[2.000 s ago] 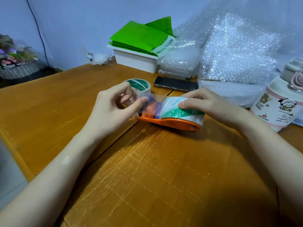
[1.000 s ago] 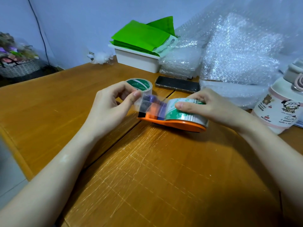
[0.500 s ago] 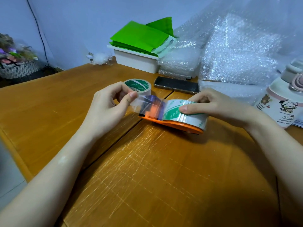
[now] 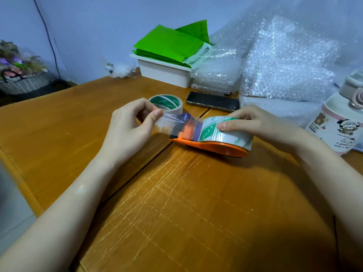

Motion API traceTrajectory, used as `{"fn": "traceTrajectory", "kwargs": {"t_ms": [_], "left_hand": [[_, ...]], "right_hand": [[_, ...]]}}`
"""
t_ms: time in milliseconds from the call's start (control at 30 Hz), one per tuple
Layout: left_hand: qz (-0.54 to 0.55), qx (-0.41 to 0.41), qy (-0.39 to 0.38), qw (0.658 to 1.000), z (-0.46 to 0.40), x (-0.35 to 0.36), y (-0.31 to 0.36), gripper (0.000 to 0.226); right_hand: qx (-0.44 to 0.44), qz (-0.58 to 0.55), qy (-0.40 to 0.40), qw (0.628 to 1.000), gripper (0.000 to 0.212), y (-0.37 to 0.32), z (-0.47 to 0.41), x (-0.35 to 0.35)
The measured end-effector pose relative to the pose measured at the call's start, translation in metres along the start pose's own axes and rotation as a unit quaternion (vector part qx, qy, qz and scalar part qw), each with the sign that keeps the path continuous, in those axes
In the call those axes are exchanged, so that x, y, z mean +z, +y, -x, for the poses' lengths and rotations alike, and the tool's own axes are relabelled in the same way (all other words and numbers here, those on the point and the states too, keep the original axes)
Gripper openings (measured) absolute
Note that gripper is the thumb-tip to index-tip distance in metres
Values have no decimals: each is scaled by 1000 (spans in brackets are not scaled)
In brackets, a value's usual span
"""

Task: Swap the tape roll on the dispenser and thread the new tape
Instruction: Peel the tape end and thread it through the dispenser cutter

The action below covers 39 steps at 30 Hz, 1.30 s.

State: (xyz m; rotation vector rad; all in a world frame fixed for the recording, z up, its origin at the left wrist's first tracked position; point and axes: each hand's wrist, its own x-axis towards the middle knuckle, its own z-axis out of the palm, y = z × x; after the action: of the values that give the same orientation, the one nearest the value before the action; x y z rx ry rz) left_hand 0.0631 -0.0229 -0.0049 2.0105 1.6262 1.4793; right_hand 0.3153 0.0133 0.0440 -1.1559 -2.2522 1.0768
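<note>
An orange tape dispenser (image 4: 216, 147) lies on its side on the wooden table (image 4: 176, 203). A clear tape roll with green print (image 4: 225, 134) sits on it. My right hand (image 4: 253, 122) rests on top of that roll, fingers pressing it down. My left hand (image 4: 129, 126) pinches the free end of the clear tape (image 4: 169, 122) between thumb and fingers, stretched leftward over the dispenser's blue front part (image 4: 185, 118). A second tape roll with a green core label (image 4: 166, 104) lies flat on the table just behind my left hand.
A black phone (image 4: 213, 101) lies behind the dispenser. A white bin (image 4: 165, 74) holding green bags stands at the back. Bubble wrap (image 4: 284, 61) piles up at the back right. A printed bottle (image 4: 337, 124) stands at the right. The table edge runs along the left.
My left hand has drawn the tape end farther left and a little up, so a longer strip spans from the roll. My right hand stays on the roll.
</note>
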Motion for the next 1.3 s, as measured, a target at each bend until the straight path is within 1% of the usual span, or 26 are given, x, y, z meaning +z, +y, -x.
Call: {"fn": "traceTrajectory", "kwargs": {"t_ms": [100,167,200,267,333,500,633,700,900,1033,1133,1200,1300], "left_hand": [[-1,5,2,1000,0,1,2,16],[-4,3,3,1000,0,0,2,16],[-5,3,4,1000,0,0,1,16],[-6,3,7,1000,0,-1,1,16],[-9,2,10,1000,-1,-1,0,17],[-19,-5,4,1000,-1,0,0,17],[-30,-11,2,999,-1,1,1,16],[-34,-12,4,999,-1,1,1,17],[-53,6,23,998,-1,-1,4,17],[-65,23,29,997,1,0,8,15],[-75,40,34,996,2,-1,9,13],[-92,56,39,993,2,-1,8,11],[-119,86,47,988,3,-1,9,10]], "right_hand": [[2,-15,-19,1000,33,1,2,-4],[-6,-24,-35,999,27,0,4,-4],[-11,-21,-42,999,24,0,5,-3],[-20,0,-52,998,26,2,4,-1],[-24,6,-52,998,27,3,2,0],[-31,-23,-33,999,20,3,2,-1],[-34,-12,-19,999,27,4,1,1],[-32,-14,-10,999,27,3,1,1],[-15,-19,22,999,35,0,3,1],[11,-2,45,999,31,-4,4,4],[20,21,61,998,33,-8,3,6],[18,35,73,997,38,-9,3,7],[13,57,88,994,53,-9,2,10]]}}
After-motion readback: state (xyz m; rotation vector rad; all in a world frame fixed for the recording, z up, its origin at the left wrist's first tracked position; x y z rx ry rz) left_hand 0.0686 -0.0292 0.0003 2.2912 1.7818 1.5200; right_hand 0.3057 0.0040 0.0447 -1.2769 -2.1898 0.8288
